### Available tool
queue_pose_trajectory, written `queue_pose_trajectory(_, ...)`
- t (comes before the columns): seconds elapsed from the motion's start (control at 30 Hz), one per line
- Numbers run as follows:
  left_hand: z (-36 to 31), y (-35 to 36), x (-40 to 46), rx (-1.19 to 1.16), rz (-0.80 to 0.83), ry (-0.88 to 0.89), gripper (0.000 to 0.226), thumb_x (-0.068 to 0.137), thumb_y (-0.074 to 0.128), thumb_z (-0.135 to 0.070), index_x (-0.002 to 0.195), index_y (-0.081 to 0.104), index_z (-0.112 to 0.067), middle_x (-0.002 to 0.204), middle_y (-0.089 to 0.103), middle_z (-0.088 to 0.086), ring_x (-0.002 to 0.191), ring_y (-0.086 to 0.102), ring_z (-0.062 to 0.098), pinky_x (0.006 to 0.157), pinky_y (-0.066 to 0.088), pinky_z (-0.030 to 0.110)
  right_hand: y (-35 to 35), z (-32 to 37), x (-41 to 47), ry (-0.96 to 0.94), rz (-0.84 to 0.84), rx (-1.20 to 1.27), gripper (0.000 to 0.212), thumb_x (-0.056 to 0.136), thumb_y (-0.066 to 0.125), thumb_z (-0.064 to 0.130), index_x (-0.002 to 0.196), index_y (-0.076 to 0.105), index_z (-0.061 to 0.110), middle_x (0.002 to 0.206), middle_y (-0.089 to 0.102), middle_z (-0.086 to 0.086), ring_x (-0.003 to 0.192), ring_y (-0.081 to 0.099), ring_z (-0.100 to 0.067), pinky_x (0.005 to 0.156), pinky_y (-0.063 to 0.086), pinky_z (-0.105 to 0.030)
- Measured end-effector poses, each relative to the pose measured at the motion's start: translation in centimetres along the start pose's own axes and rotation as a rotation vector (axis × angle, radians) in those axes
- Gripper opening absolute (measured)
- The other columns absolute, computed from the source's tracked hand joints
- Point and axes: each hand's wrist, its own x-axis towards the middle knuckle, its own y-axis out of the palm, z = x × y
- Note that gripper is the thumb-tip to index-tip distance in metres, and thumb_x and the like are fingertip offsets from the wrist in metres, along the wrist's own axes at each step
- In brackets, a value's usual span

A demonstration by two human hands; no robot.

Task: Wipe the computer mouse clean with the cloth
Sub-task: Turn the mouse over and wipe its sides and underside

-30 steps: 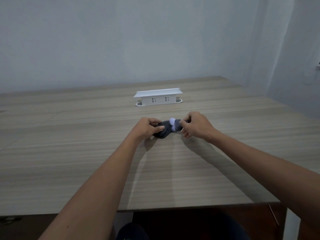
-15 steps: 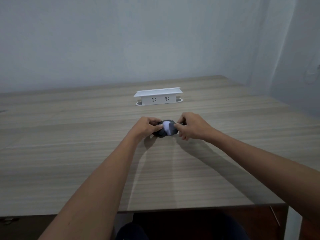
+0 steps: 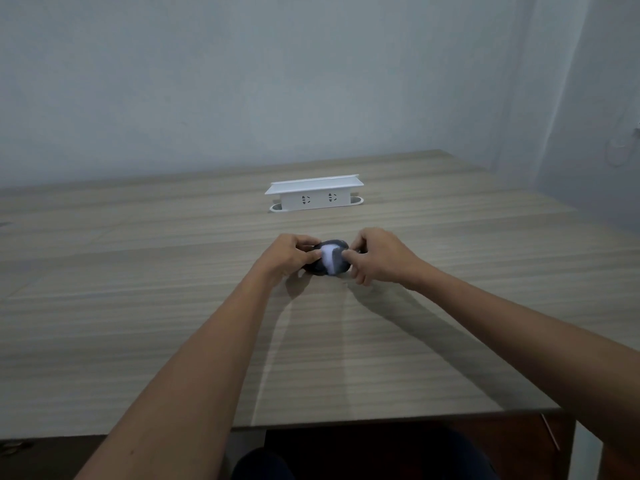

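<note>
Wood-grain table [image 3: 138, 323] against a pale wall, white socket box [image 3: 313, 197] behind. Dark mouse [image 3: 320, 266] lay mid-table. My left hand [image 3: 289, 256] gripped its left end; my right hand [image 3: 379, 258] pinched what looked like the whitish cloth [image 3: 329, 259] on it.

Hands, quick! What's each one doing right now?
Left hand: closed on the mouse, steadying it.
Right hand: closed on the cloth, pressing it on the mouse.
</note>
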Motion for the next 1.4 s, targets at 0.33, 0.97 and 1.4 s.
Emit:
queue_pose_trajectory(0.33,0.0,-0.1,0.1,0.019,0.005,-0.014,0.043,0.090,0.072,-0.015,0.132,0.065,-0.009,0.123,0.070,0.015,0.099,0.064,0.019,0.098,0.051,0.030,-0.9,-1.1,1.5,0.071,-0.117,-0.030,0.031,0.087,0.053,0.008,0.068,0.069,-0.010,0.060,0.072,-0.022,0.056,0.073,-0.033,0.061,0.063,-0.047)
queue_pose_trajectory(0.97,-0.1,0.0,0.0,0.038,-0.007,0.016,0.040,0.092,0.068,-0.006,0.132,0.064,-0.001,0.123,0.070,0.020,0.097,0.064,0.020,0.093,0.052,0.031,0.8,0.6,0.3,0.063,-0.013,0.071,0.031,0.091,0.056,0.012,0.071,0.071,-0.006,0.062,0.074,-0.018,0.055,0.074,-0.027,0.057,0.064,-0.035)
queue_pose_trajectory(1.4,-0.2,0.2,-0.1,0.028,-0.023,-0.001,0.043,0.091,0.072,-0.013,0.132,0.064,-0.006,0.123,0.070,0.018,0.097,0.064,0.019,0.096,0.052,0.032,-0.5,-0.4,2.6,0.096,-0.144,-0.034,0.031,0.083,0.049,0.006,0.065,0.068,-0.010,0.055,0.069,-0.021,0.050,0.071,-0.032,0.060,0.064,-0.046)
